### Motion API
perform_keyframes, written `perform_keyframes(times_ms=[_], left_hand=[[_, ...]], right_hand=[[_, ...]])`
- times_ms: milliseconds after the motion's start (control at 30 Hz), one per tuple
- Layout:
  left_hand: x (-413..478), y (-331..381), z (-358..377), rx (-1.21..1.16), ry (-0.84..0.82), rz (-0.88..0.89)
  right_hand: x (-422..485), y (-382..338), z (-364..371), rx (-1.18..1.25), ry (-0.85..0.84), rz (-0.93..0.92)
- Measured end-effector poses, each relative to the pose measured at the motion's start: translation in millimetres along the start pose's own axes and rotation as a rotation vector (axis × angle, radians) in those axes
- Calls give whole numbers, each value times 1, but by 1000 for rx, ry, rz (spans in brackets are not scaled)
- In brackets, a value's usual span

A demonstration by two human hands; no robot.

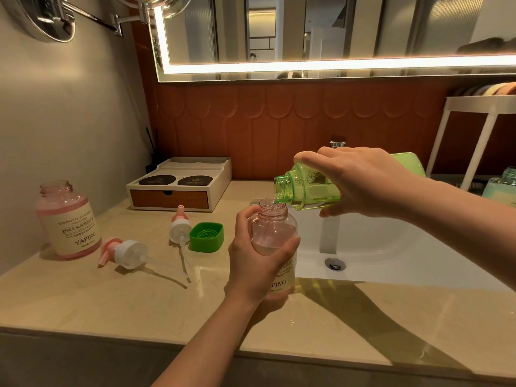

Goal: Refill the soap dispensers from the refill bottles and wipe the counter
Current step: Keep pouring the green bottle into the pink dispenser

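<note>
My left hand (251,261) grips a pink soap dispenser bottle (275,233) with no pump, upright at the sink's left edge. Just above it my right hand (360,182) holds a green refill bottle (304,188) tipped on its side, mouth over the pink bottle's opening. A thin clear stream runs from one into the other. A second pink dispenser bottle (68,222), open and nearly full, stands at the far left of the counter. Two pump heads (127,252) (180,229) and the green cap (207,237) lie between the bottles.
The beige counter (111,303) ends at a front edge near me. The white sink (377,247) with its drain lies right of the bottle. A white drawer box (178,185) stands at the back wall. At the far right stand a pale green bottle (499,188) and a white rack (474,152).
</note>
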State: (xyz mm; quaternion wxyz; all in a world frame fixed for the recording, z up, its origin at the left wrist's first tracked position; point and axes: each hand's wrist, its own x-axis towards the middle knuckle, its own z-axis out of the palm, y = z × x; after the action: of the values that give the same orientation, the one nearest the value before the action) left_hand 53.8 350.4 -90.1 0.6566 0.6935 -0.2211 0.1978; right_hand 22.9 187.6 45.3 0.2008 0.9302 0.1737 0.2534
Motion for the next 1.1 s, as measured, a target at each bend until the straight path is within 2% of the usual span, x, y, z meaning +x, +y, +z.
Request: perform_keyframes(times_ms=[1100], left_hand=[[0,-1,0,-22,14,25]], right_hand=[[-1,-1,-2,-9,1,1]])
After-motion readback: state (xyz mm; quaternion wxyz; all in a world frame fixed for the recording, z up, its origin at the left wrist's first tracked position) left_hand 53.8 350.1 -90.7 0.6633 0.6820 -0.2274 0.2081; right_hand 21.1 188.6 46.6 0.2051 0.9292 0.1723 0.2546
